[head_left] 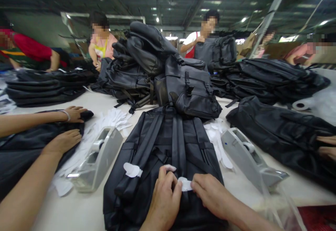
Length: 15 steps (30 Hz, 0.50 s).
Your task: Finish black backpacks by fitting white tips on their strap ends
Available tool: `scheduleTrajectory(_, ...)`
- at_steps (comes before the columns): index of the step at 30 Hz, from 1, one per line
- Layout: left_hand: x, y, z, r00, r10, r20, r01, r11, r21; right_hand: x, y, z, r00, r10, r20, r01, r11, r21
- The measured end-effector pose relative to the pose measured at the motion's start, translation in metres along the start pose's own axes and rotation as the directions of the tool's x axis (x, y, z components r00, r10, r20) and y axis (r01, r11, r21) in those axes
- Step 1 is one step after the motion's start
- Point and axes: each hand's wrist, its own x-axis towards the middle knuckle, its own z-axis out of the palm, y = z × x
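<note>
A black backpack (pixel 157 133) lies in front of me with its shoulder straps (pixel 178 143) facing up. Low on the right-hand strap is a small white paper piece (pixel 186 184), held between my two hands. My left hand (pixel 165 197) has its fingers curled over the strap, with the thumb at the paper's left edge; something white shows at one fingertip. My right hand (pixel 211 193) pinches the paper's right edge. Another white paper piece (pixel 132 170) sits around the lower end of the left-hand strap. Both hands partly cover the backpack's lower part.
Grey tape dispensers stand left (pixel 98 161) and right (pixel 252 157) of the backpack, beside loose white paper pieces (pixel 115 119). Piled black backpacks (pixel 189 84) rise behind. A co-worker's hands (pixel 64 141) rest on a bag at left; another person's hand (pixel 327 147) is at right.
</note>
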Motion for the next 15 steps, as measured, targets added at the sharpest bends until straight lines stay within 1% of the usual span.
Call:
scheduleTrajectory(4, -0.002, -0.001, 0.002, 0.998, -0.049, -0.041, 0.05, 0.999, 0.013, 0.007, -0.003, -0.004, 0.999, -0.002, 0.043, 0.007, 0.992, -0.123)
scheduleTrajectory(7, -0.004, -0.004, 0.003, 0.995, -0.067, -0.073, 0.067, 0.998, -0.007, 0.005, -0.007, -0.004, 0.999, -0.013, 0.053, 0.022, 0.982, -0.188)
scheduleTrajectory(9, -0.004, -0.004, 0.003, 0.993, -0.098, -0.067, 0.097, 0.995, -0.022, 0.002, -0.011, -0.003, 0.998, -0.022, 0.058, 0.035, 0.969, -0.244)
scheduleTrajectory(12, -0.003, -0.003, 0.001, 0.983, -0.179, -0.035, 0.177, 0.983, -0.04, -0.003, -0.015, -0.001, 0.999, 0.035, 0.04, -0.023, 0.959, -0.283)
scheduleTrajectory(15, -0.003, 0.0, -0.004, 0.974, -0.228, -0.008, 0.227, 0.97, -0.083, -0.003, -0.016, -0.004, 0.996, 0.087, -0.006, -0.085, 0.964, -0.251)
